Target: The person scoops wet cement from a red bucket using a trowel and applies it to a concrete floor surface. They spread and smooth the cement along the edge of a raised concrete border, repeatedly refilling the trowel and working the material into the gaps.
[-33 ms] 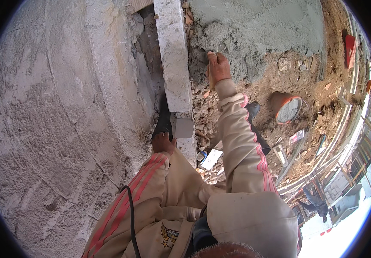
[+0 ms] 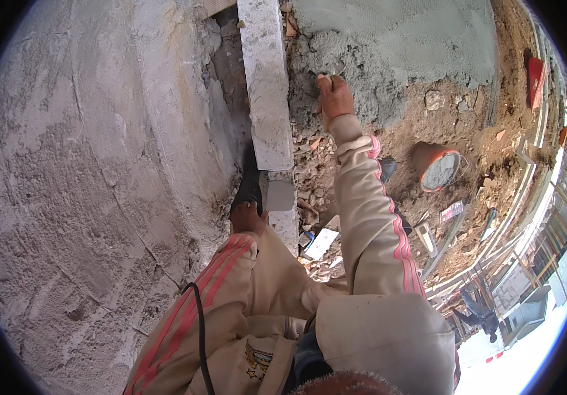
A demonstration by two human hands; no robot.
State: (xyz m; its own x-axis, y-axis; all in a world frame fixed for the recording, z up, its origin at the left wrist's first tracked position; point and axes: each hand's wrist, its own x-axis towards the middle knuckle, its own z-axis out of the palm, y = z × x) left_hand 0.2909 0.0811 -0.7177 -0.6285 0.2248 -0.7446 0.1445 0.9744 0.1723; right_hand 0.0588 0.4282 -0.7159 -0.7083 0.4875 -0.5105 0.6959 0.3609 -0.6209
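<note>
My right hand (image 2: 336, 100) is closed on a tool that it mostly hides, at the rough edge of a patch of wet grey mortar (image 2: 395, 39), just right of a long pale concrete beam (image 2: 264, 85). My left hand (image 2: 247, 220) rests with loose, parted fingers on my leg, above a dark boot (image 2: 249, 181). An orange bucket (image 2: 431, 158) of grey mix stands on the dirt to the right.
A rough concrete surface (image 2: 79, 164) fills the left side. Rubble and a white board (image 2: 323, 243) lie among the dirt below my right arm. A red object (image 2: 536, 82) is at the far right; another person (image 2: 477, 309) is in the distance at lower right.
My right hand has shifted slightly forward, farther into the edge of the mortar. My left hand stays in about the same place.
</note>
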